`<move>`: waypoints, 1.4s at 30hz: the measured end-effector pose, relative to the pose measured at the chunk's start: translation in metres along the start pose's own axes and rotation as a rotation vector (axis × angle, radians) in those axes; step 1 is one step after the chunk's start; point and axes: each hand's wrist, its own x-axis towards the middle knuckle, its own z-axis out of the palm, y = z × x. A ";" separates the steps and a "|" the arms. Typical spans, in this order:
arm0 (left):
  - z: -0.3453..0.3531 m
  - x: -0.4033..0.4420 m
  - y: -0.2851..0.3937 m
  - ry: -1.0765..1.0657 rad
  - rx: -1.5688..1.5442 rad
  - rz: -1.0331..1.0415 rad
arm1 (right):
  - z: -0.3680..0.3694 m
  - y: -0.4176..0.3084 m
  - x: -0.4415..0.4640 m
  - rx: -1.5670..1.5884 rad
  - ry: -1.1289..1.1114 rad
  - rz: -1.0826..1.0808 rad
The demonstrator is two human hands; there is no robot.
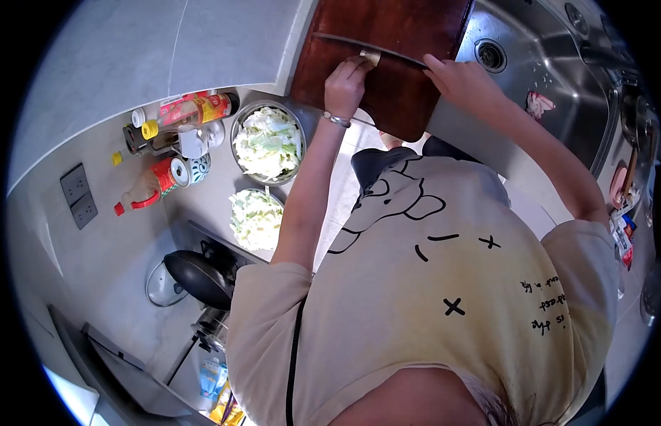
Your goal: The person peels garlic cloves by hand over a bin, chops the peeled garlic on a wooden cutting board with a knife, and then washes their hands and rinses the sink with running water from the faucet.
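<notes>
My left hand (346, 84), with a bracelet at the wrist, is closed with its fingertips on a small pale yellowish piece of food (371, 57), whose kind I cannot make out. The piece lies on a dark reddish-brown cutting board (387, 89). My right hand (464, 79) grips the handle end of a knife (394, 52). Its long, thin edge-on outline runs across the board, just beyond the piece and very close to it. I cannot tell whether the blade touches the piece.
A steel sink (557, 53) with a pinkish scrap (539, 104) adjoins the board on the right. At left stand a bowl of chopped cabbage (268, 142), a second heap of cabbage (256, 220), several bottles (195, 110) and a black wok (199, 278).
</notes>
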 end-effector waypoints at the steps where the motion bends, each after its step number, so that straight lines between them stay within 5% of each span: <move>1: 0.000 -0.001 0.000 0.002 -0.005 0.007 | -0.004 -0.003 -0.002 -0.014 -0.021 -0.014; 9: 0.000 -0.001 -0.001 0.018 -0.007 0.045 | -0.033 -0.018 -0.001 -0.049 -0.163 -0.045; 18: 0.001 0.000 0.000 0.023 0.034 0.090 | 0.018 0.004 0.013 0.079 0.130 -0.029; 33: 0.000 -0.010 -0.002 -0.020 0.062 0.114 | -0.040 -0.030 0.006 -0.111 -0.228 -0.049; 42: 0.002 -0.012 -0.004 -0.010 0.055 0.122 | 0.014 -0.015 0.021 -0.053 -0.068 0.004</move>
